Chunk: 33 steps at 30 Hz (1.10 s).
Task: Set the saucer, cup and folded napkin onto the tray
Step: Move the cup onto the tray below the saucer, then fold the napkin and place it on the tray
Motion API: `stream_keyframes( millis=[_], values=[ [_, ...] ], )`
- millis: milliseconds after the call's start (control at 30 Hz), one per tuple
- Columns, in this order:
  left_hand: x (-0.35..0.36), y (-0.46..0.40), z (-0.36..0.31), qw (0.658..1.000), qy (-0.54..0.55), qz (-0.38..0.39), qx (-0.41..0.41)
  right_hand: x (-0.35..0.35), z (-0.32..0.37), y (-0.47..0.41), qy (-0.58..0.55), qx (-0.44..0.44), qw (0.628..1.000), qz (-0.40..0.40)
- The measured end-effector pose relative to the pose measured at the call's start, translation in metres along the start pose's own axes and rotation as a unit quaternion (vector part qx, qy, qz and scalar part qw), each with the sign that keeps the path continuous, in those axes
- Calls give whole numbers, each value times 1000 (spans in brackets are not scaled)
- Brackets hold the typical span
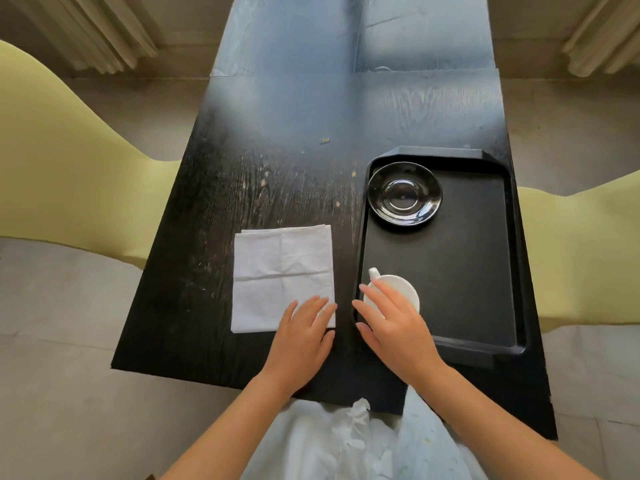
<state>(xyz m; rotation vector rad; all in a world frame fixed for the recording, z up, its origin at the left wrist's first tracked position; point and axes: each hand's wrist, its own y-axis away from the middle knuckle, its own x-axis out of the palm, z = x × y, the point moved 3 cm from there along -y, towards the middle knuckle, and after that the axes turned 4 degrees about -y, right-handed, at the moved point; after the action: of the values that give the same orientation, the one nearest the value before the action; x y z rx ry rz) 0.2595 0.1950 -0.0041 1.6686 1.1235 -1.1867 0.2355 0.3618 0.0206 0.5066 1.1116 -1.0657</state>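
Surface: long, narrow black wood-grain tabletop (pixel 277 188), worn and speckled near its middle, with strong glare along the far half. Pale stone-like floor on both sides. Pleated cream curtains (pixel 104 39) hang at the far left and far right. Pale yellow-green chair backs (pixel 69 174) flank both long edges.

Container: black rectangular tray (pixel 485 271) lies along the right edge of the tabletop, toward the near end. Inside it, at the far-left corner, sits a glossy black saucer (pixel 404 193), empty. At the tray's near-left corner stands a white cup (pixel 401 289), handle pointing toward the far end.

Folded white napkin (pixel 282 277), creased into quarters, lies flat on the tabletop just left of the tray, not on it.

Hands: left hand (pixel 301 337) is open, fingers spread flat, fingertips resting on the napkin's near-right corner; nothing grasped. Right hand (pixel 391 327) is open over the cup's near side, fingers extended; cannot tell whether it touches the cup.

Hidden: near half of the cup is covered by the right hand; cup interior not visible. Light clothing fills the bottom centre.
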Motion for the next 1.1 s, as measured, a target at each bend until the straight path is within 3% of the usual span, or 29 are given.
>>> stream_keyframes(
  millis=[133, 300, 600, 767, 833, 967, 1100],
  values=[
    [-2, 21, 60, 995, -18, 44, -92, 43, 40, -28, -11, 23, 998, 55],
    [10, 25, 111, 990, -77, 111, -49, 94, 48, -34, 66, 27, 982, 176],
    [30, 15, 150, 982, -101, 85, 139, 115, 55, -27, 96, -2, 986, 136],
    [21, 24, 165, 980, -57, 87, 169, 107, 52, -28, 68, -8, 991, 111],
    [12, 26, 173, 986, 5, 73, 151, 106, 52, -33, 43, 11, 990, 136],
    [-8, 15, 198, 985, 142, 93, 23, 94, 51, -46, -10, 97, 977, 190],
    [-38, -12, 221, 979, 203, 24, -20, 65, 48, -74, -113, 155, 979, 74]
  ],
)
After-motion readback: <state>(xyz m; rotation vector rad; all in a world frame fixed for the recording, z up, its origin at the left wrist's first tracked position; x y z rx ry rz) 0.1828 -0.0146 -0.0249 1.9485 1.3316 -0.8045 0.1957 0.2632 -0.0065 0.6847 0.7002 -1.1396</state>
